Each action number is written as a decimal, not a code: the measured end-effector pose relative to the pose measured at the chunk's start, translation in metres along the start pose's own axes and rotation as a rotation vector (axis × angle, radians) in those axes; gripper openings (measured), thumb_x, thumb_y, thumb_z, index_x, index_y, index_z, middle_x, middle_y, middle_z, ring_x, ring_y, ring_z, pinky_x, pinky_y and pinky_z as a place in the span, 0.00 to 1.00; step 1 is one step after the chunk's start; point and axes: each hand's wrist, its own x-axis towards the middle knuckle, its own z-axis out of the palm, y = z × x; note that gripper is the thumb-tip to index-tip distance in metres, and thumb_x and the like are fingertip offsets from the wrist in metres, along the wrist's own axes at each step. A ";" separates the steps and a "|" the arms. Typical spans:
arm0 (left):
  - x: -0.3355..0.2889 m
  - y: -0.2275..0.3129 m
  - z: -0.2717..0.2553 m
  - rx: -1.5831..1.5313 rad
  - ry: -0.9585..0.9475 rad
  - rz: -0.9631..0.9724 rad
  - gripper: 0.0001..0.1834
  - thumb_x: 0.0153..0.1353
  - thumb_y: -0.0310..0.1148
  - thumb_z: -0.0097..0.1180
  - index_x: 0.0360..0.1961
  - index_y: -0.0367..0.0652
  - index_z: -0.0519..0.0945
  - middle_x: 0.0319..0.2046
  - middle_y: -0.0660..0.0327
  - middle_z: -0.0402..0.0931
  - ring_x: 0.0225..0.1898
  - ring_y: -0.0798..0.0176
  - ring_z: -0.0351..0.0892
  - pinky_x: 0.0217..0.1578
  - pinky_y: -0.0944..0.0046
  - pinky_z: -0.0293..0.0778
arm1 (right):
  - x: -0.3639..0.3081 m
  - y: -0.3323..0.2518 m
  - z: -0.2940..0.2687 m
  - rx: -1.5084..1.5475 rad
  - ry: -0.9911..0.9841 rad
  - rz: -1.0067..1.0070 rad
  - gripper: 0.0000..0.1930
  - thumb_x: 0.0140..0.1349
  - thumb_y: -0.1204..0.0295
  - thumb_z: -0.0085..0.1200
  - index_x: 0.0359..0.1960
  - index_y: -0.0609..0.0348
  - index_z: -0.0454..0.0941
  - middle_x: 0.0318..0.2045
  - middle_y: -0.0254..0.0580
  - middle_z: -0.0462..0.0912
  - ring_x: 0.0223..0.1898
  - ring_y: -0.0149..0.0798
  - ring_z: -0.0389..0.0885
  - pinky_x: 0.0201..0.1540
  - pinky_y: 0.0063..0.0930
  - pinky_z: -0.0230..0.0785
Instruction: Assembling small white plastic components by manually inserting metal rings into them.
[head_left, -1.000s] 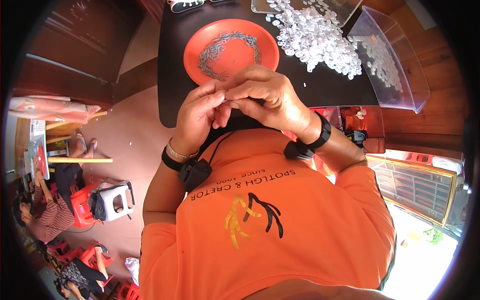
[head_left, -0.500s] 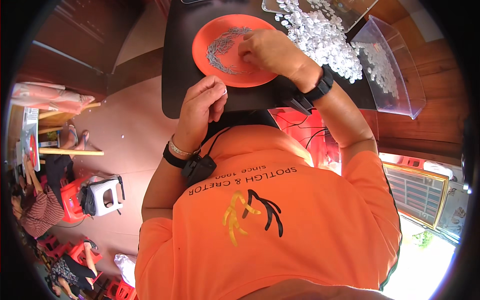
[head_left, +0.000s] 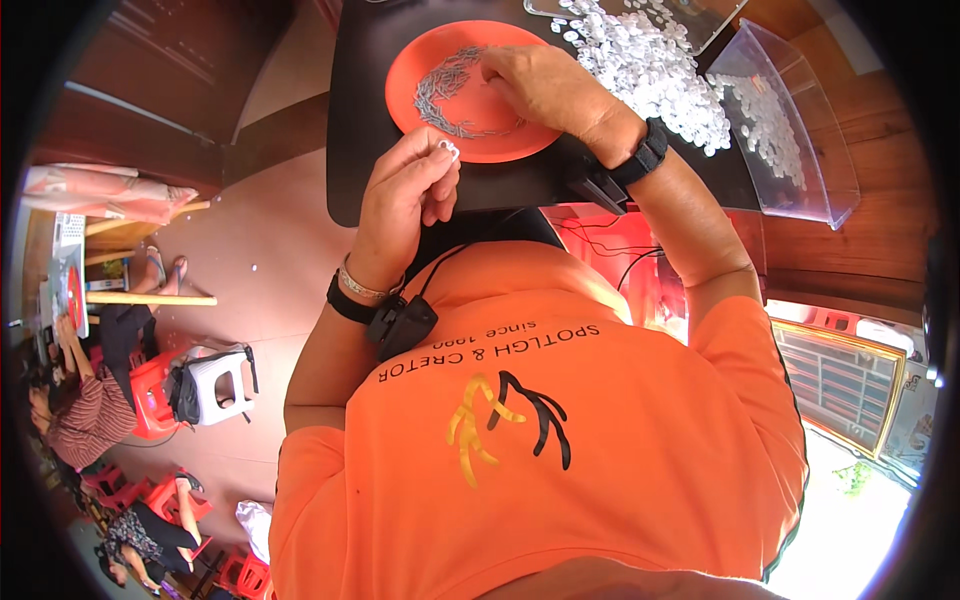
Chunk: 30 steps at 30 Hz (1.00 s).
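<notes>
One person in an orange short-sleeved T-shirt [head_left: 420, 430] is facing a smooth black tabletop [head_left: 355, 140], the left hand [head_left: 405, 190], nearer the body, pinching a small white plastic piece [head_left: 449, 150] between thumb and finger, seen against the near rim of a round orange-red plastic plate [head_left: 495, 150]. Beyond it, the right hand [head_left: 545, 85] is hanging over that plate, fingers curling down; their tips are mostly hiding from view, so whether they are gripping anything cannot be told. Slim grey metal pins [head_left: 440, 90] are lying loose in a crescent on the plate. A loosening left pinch could be dropping the piece onto table or floor, since much of it is jutting past the fingertips; a careless sweep of the right fingers could be scattering pins, and the boxy black device [head_left: 598, 190] at the right wrist could be catching the plate's rim. Farther out, a heap of glossy white plastic pieces [head_left: 655, 85] is spreading beside a clear plastic bin [head_left: 820, 140]. Across the room at left, a co-worker in a striped dark-red top [head_left: 95, 410] is sitting.
</notes>
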 end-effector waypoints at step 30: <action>-0.001 -0.011 -0.018 -0.067 0.100 -0.012 0.09 0.61 0.33 0.46 0.25 0.42 0.70 0.17 0.68 0.66 0.15 0.76 0.63 0.16 0.76 0.54 | 0.021 -0.037 -0.003 -0.066 -0.264 -0.251 0.05 0.50 0.72 0.53 0.27 0.56 0.80 0.27 0.43 0.79 0.32 0.48 0.78 0.34 0.40 0.70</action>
